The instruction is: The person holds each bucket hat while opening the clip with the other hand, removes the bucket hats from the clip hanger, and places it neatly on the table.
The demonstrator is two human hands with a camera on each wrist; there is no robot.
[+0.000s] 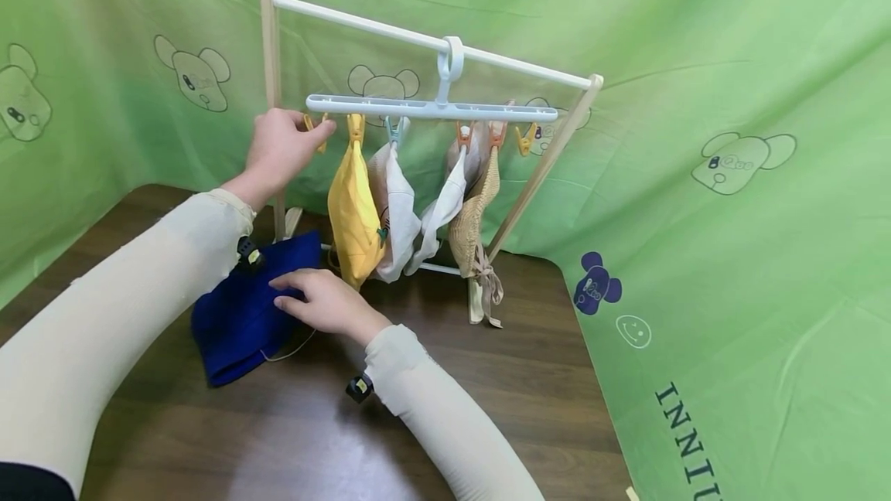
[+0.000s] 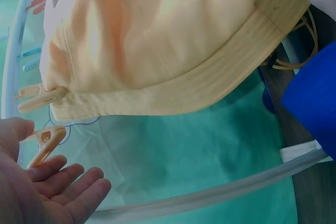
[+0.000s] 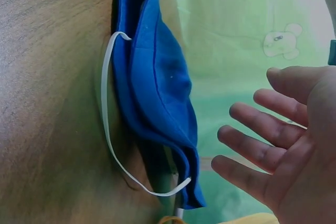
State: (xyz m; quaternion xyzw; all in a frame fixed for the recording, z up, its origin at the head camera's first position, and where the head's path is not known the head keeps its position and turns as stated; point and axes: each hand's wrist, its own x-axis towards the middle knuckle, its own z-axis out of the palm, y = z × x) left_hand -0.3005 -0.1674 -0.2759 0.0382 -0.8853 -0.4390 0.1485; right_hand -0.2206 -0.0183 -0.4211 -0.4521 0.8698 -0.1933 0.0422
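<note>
At the left end of a pale blue clip hanger (image 1: 431,108), my left hand (image 1: 287,147) pinches a yellow clothespin (image 2: 51,145) between thumb and forefinger, the other fingers loosely extended. No cloth is between that clothespin's tips. Beside it a yellow hat (image 1: 355,211) hangs from another yellow clothespin (image 1: 356,128). My right hand (image 1: 330,301) hovers with fingers spread by a folded blue hat (image 1: 244,315) on the table; in the right wrist view a gap shows between that hand and the blue hat (image 3: 160,82), which has a white cord (image 3: 108,124).
White-grey hats (image 1: 400,211) and a woven tan hat (image 1: 473,223) with ribbon ties hang farther right, and a spare yellow clothespin (image 1: 526,139) hangs near the right end. A wooden rack (image 1: 270,45) carries the hanger on the brown table (image 1: 487,377). Green printed cloth (image 1: 731,83) stands behind.
</note>
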